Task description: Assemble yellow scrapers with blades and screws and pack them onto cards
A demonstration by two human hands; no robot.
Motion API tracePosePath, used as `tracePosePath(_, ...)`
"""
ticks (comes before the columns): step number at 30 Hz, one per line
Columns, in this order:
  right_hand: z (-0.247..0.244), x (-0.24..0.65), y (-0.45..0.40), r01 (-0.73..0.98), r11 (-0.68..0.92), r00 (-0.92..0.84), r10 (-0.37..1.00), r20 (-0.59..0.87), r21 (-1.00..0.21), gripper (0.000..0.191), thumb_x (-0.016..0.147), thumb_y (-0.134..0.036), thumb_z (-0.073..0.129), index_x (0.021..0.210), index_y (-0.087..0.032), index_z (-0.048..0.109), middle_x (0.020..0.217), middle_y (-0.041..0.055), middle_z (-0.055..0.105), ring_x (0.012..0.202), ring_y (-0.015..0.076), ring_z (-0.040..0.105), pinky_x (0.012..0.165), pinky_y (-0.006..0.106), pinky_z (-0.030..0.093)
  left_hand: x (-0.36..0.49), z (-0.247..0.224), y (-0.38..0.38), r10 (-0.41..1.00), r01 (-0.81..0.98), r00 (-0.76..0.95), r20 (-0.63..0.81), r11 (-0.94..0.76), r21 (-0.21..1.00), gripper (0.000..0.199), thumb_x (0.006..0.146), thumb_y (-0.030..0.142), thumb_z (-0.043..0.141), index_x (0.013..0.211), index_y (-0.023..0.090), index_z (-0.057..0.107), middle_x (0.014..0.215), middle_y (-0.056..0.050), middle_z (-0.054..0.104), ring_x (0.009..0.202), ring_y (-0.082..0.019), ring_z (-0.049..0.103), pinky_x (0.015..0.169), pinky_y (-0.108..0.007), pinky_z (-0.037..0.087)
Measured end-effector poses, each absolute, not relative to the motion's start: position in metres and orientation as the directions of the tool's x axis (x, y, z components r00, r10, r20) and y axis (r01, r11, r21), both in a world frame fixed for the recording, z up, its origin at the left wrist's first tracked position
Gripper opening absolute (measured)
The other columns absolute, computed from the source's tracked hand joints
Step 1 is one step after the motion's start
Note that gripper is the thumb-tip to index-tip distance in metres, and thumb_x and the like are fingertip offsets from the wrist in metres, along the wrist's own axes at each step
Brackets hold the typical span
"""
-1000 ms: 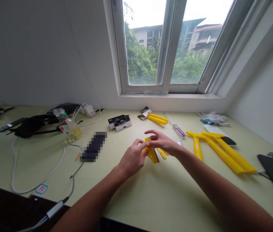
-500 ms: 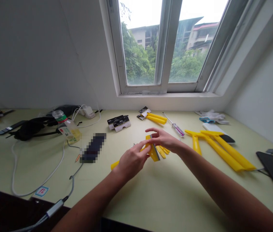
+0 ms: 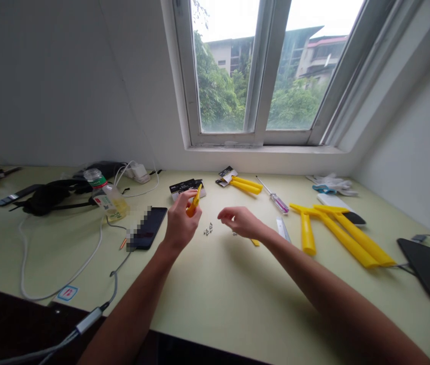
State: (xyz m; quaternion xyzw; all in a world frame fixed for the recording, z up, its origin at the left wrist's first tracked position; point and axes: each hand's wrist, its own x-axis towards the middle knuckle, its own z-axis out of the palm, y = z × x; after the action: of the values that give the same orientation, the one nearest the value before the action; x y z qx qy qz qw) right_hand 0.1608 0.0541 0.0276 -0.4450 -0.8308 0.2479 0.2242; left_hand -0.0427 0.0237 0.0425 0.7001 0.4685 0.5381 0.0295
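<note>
My left hand (image 3: 181, 223) is closed around a yellow scraper (image 3: 195, 204), raised above the table and turned nearly edge-on. Most of its handle is hidden in the fist. To the right, my right hand (image 3: 241, 221) hovers low with thumb and fingertips drawn together; anything in the pinch is too small to see. Between the hands lies a small group of screws (image 3: 208, 229), and a few more screws (image 3: 235, 233) show just under the right hand. A yellow plastic piece (image 3: 255, 243) pokes out beneath the right wrist. Beyond the forearm lies a flat silvery blade (image 3: 282, 229).
Yellow T-shaped handles (image 3: 346, 235) and a screwdriver (image 3: 279, 203) lie to the right. Black cards (image 3: 182, 187) and packaged yellow handles (image 3: 245, 185) are at the back. On the left are a phone (image 3: 150, 228), a bottle (image 3: 108, 197) and cables (image 3: 99, 253).
The hands have parted. My left hand has swung up and left with the scraper, turning it edge-on. My right hand has let go of it and moved down near the screws.
</note>
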Motion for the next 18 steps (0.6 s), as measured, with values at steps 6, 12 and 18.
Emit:
tracePosePath(6,0.015,0.131,0.055,0.695,0.604,-0.605,0.785,0.138,-0.391,0.024,0.085,-0.017,0.053,0.101,-0.022,0.070,0.099,0.0086,0.069,0.090,0.0208,0.062,0.077,0.030,0.044,-0.037,0.035,0.024,0.747,0.557,-0.110,0.656,-0.500,0.663,0.035,0.081,0.015,0.057,0.115,0.022,0.054,0.114,-0.006,0.064,0.082,-0.015,0.066,0.075,-0.028,0.054)
tracePosePath(12,0.017,0.119,0.066,0.701,0.655,-0.655,0.748,0.109,-0.281,0.022,0.086,-0.022,0.052,0.095,-0.022,0.072,0.094,0.0087,0.069,0.087,0.0218,0.062,0.076,0.031,0.043,-0.032,0.036,0.025,0.790,0.469,-0.121,0.601,-0.488,0.736,0.035,0.080,0.015,0.057,0.114,0.022,0.055,0.106,-0.003,0.066,0.070,-0.011,0.064,0.068,-0.024,0.052)
tracePosePath(18,0.011,0.103,0.070,0.707,0.657,-0.654,0.748,0.113,-0.262,0.013,0.079,-0.017,0.056,0.072,-0.019,0.067,0.081,0.0083,0.069,0.075,0.0197,0.062,0.069,0.029,0.042,-0.035,0.036,0.028,0.842,0.227,-0.194,0.503,-0.460,0.858,0.029,0.081,0.025,0.059,0.110,0.021,0.056,0.083,0.000,0.064,0.063,-0.010,0.060,0.058,-0.021,0.048)
